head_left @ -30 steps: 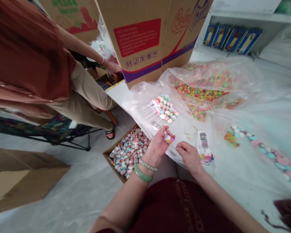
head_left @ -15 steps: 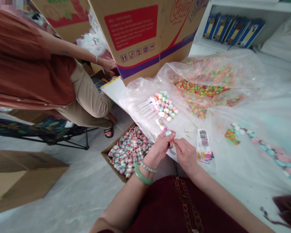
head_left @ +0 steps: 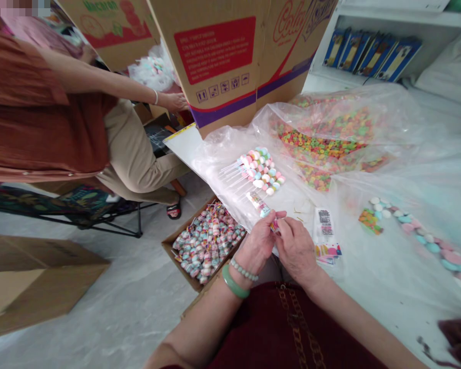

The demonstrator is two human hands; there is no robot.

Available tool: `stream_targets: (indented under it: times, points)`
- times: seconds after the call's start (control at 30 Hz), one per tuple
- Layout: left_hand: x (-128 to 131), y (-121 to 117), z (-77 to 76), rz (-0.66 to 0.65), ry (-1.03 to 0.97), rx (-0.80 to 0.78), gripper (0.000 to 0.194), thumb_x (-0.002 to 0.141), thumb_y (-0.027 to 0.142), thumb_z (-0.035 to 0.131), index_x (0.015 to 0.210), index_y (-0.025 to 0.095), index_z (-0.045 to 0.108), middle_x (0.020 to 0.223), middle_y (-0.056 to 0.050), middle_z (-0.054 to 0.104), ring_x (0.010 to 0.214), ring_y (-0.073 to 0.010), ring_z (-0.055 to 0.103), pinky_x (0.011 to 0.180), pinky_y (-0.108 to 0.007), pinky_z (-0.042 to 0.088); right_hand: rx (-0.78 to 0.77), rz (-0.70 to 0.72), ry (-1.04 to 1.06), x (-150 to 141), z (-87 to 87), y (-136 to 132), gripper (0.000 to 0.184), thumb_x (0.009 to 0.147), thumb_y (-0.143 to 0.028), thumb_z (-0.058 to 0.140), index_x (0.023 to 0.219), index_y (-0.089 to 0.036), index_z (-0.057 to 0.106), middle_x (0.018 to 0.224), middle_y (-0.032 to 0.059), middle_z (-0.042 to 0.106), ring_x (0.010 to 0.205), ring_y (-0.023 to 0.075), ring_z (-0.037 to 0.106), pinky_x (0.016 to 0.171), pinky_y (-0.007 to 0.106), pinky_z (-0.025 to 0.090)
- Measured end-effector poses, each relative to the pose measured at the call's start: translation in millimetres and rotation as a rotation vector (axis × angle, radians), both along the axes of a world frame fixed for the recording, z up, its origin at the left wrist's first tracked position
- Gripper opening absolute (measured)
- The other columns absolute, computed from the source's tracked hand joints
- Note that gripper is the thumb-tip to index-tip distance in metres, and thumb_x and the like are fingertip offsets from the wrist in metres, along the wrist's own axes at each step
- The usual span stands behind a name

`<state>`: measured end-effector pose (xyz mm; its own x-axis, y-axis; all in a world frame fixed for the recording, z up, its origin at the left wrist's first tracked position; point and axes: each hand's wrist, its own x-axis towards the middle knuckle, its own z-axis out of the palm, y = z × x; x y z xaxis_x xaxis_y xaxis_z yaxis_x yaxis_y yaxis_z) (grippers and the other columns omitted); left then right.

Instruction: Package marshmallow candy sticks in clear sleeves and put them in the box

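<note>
My left hand [head_left: 260, 238] is closed around a marshmallow stick in a printed clear wrapper [head_left: 258, 204], its top pointing away from me. My right hand [head_left: 295, 248] pinches at the wrapper's lower end, right against the left fingers; the exact grip is hidden. Just beyond lie several unwrapped marshmallow skewers [head_left: 262, 169] in a row, white sticks to the left. Flat printed wrappers [head_left: 325, 225] lie in a pile to the right of my right hand. Thin gold twist ties [head_left: 300, 219] are scattered between.
Below left, a carton [head_left: 172, 238] holds many wrapped sticks. A large clear bag of candy rings [head_left: 322, 143] and a tall cardboard box [head_left: 223, 110] stand behind. Loose marshmallows [head_left: 432, 247] and candy rings [head_left: 370, 221] lie at right. A co-worker [head_left: 42, 113] sits at left.
My hands have shifted slightly right, and my right fingers are now closer around the wrapper's lower end. The camera view has moved a little. The co-worker's arm reaches slightly further right.
</note>
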<state>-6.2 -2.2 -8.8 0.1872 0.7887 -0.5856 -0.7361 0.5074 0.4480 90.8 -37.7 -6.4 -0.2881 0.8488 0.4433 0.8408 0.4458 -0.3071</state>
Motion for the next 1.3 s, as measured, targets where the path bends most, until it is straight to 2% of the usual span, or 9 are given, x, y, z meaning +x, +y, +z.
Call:
stream_targets:
  times: [0.13,0.33,0.5,0.57,0.7,0.87,1.03,1.13,1.3]
  points:
    - [6.4,0.0,3.7,-0.041,-0.097,-0.011,0.023,0.078,0.034,0.061,0.078,0.011,0.067,0.075,-0.006,0.064,0.073,-0.0156,0.06,0.076,-0.028,0.048,-0.136,-0.023,0.166,-3.1,3.3,7.5,0.022,0.089,-0.018,0.043,0.102,-0.014,0.06,0.096,0.0136,0.061,0.09,0.0243,0.051,0.081,0.039,0.037]
    - [-2.3,-4.0,-5.3,-0.178,-0.14,0.059,0.024,0.072,0.03,0.069,0.088,0.013,0.068,0.066,-0.001,0.06,0.055,-0.0091,0.052,0.061,-0.023,0.045,-0.985,-0.06,1.124,4.3,-0.3,25.4,0.011,0.077,-0.026,0.053,0.068,-0.02,0.053,0.057,-0.0019,0.046,0.051,0.0121,0.039,0.054,0.026,0.035]
    - [-24.4,-12.8,-0.5,-0.382,0.092,0.306,0.034,0.068,0.03,0.073,0.098,0.013,0.068,0.093,-0.009,0.066,0.092,-0.0193,0.058,0.087,-0.03,0.041,-1.262,-0.014,1.301,11.0,-1.7,20.1,0.02,0.071,-0.037,0.058,0.066,-0.02,0.048,0.05,-0.0068,0.037,0.041,0.0071,0.027,0.046,0.022,0.03]
    - [-32.7,-14.0,2.9,-0.412,0.236,0.392,0.025,0.073,0.034,0.068,0.086,0.013,0.07,0.097,-0.01,0.066,0.096,-0.0213,0.056,0.09,-0.032,0.039,-1.231,-0.024,1.29,12.8,2.5,16.1,0.02,0.071,-0.038,0.059,0.069,-0.02,0.051,0.054,-0.0042,0.045,0.046,0.0088,0.037,0.048,0.023,0.033]
    - [-37.1,-14.6,5.0,-0.336,0.491,0.446,0.029,0.076,0.038,0.063,0.061,0.014,0.064,0.076,-0.006,0.065,0.076,-0.0168,0.057,0.075,-0.028,0.041,-0.79,-0.154,1.01,10.9,14.7,14.6,0.017,0.07,-0.032,0.06,0.083,-0.022,0.058,0.08,-0.0008,0.06,0.067,0.0122,0.051,0.058,0.023,0.041]
    - [-18.5,-24.0,-2.4,-0.568,0.404,0.305,0.036,0.077,0.046,0.056,0.061,0.014,0.061,0.049,-0.002,0.053,0.041,-0.0118,0.047,0.047,-0.025,0.034,-0.919,-0.11,1.353,-2.5,12.2,21.0,0.023,0.068,-0.031,0.062,0.087,-0.02,0.053,0.074,-0.0026,0.06,0.043,0.0074,0.043,0.04,0.021,0.034]
    - [-13.7,-36.2,-9.6,-0.235,1.019,0.429,0.021,0.075,0.036,0.062,0.063,0.019,0.063,0.05,0.001,0.05,0.048,-0.0104,0.042,0.048,-0.021,0.029,-0.781,-0.263,1.425,4.0,-4.3,26.9,0.023,0.065,-0.031,0.067,0.08,-0.018,0.056,0.068,-0.0025,0.058,0.059,0.0109,0.051,0.055,0.023,0.041]
    - [-21.9,-34.7,-13.3,-0.128,1.117,0.492,0.018,0.076,0.033,0.061,0.062,0.02,0.062,0.054,0.002,0.049,0.054,-0.0107,0.041,0.05,-0.021,0.029,-0.803,-0.183,1.0,22.7,-9.6,31.4,0.017,0.078,-0.035,0.056,0.08,-0.019,0.061,0.067,-0.001,0.058,0.06,0.0131,0.051,0.057,0.025,0.039]
    - [-33.2,-22.8,-17.5,-0.097,0.933,0.264,0.022,0.076,0.031,0.053,0.058,0.018,0.052,0.046,0.005,0.038,0.043,-0.0073,0.029,0.042,-0.02,0.021,-0.4,-0.32,0.053,50.2,-23.4,41.8,0.021,0.086,-0.018,0.044,0.081,-0.02,0.064,0.082,0.0055,0.06,0.072,0.0168,0.053,0.06,0.027,0.035]
